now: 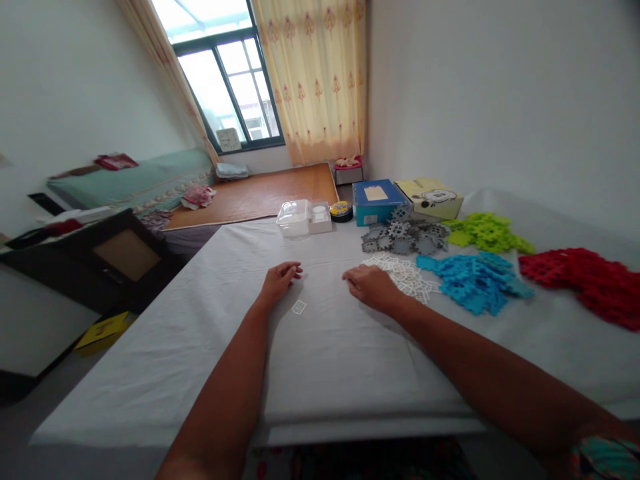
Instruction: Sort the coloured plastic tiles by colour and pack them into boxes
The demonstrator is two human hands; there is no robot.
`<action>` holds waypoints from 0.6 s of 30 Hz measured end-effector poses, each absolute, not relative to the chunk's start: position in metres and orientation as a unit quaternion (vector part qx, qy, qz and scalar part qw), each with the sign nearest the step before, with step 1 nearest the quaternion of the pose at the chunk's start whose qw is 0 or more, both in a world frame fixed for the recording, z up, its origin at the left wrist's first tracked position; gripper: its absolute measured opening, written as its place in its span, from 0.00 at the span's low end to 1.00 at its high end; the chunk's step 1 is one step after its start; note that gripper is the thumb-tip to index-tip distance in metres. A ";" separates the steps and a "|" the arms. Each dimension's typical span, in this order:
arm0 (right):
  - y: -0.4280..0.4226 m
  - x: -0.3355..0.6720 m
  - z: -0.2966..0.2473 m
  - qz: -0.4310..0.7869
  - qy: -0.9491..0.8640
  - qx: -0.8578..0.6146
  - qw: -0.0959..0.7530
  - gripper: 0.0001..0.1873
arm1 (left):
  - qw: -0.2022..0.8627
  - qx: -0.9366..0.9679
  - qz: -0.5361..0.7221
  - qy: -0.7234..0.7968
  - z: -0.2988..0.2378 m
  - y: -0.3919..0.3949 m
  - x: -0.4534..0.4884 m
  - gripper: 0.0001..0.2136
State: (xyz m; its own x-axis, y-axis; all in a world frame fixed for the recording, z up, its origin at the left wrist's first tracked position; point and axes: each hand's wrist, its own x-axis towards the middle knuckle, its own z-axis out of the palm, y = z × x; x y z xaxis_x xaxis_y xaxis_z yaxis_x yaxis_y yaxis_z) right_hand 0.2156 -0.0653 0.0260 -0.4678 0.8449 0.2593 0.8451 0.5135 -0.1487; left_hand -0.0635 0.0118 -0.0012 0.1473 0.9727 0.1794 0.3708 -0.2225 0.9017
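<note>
One small, square, white lattice piece (299, 307) lies flat on the white-clothed table (340, 373), near and right of the left hand (281, 281), whose fingers curl loosely; the right hand (373, 287), half-closed, is at the left of a heap of similar white lattice pieces (403, 272). Whether either grips anything cannot be told.

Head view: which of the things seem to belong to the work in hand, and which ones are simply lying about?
Probably in the work, judging by the hands:
single white piece, near the left hand
white pile, by the right hand
perhaps also the grey pile, green pile, blue pile, red pile

Apparently just lying about:
clear box
blue box
cartoon box
clock
</note>
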 end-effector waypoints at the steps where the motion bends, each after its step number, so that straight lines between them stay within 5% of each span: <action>1: -0.063 0.222 0.028 -0.020 -0.834 -0.528 0.162 0.16 | 0.362 0.663 0.415 0.507 -0.001 0.012 -0.064 0.23; 7: -0.070 0.204 0.024 -0.006 -0.859 -0.453 0.238 0.26 | 0.356 0.652 0.431 0.511 0.000 0.011 -0.065 0.23; 13: -0.095 0.150 0.007 0.083 -0.951 -0.262 0.142 0.35 | 0.364 0.663 0.421 0.501 -0.006 0.015 -0.065 0.23; 18: -0.094 0.152 0.010 0.047 -0.944 -0.296 0.139 0.28 | 0.356 0.668 0.416 0.504 -0.008 0.017 -0.065 0.22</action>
State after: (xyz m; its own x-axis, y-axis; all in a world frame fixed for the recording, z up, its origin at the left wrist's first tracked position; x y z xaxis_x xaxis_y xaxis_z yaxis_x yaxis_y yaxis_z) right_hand 0.1516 -0.0939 0.0105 -0.7860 0.5715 0.2356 0.5454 0.8206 -0.1709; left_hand -0.0654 0.0175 -0.0082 0.1474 0.9693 0.1969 0.3769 -0.2391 0.8949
